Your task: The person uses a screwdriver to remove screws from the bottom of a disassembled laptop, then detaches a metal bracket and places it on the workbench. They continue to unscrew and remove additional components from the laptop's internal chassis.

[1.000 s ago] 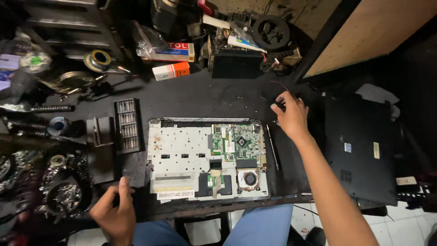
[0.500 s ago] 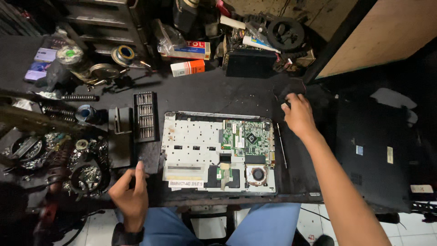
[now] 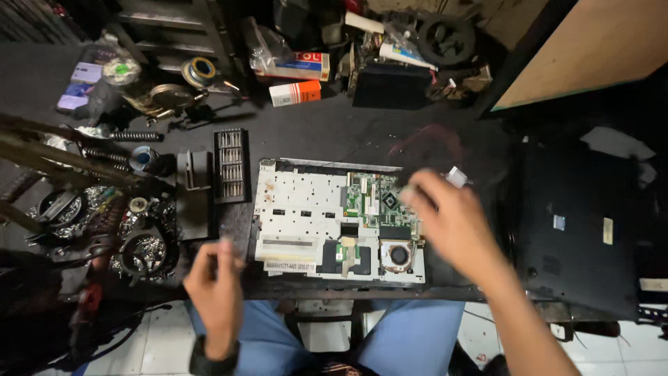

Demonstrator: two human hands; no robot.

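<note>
Counter — dark, crowded along its far edge; it carries everything below.

Laptop base — opened, lying flat at the near edge of the counter between our two hands. Pale metal plate on the left, green board and round fan on the right. We judge it stiff and moderately light but fragile: best taken by the outer frame edges, never by the board or fan.

Black lid — lying to the right, apart from the base.

Bit rack — upright strip just left of the base.

Right hand — blurred, hovering over the base's right edge by the board. Its fingers look loosely curled; something small and pale shows past them, but we cannot tell whether it is pinched.

Left hand — at the near-left corner of the base. Fingers drawn together, seemingly pinching a thin tool; too blurred to be certain.
</note>
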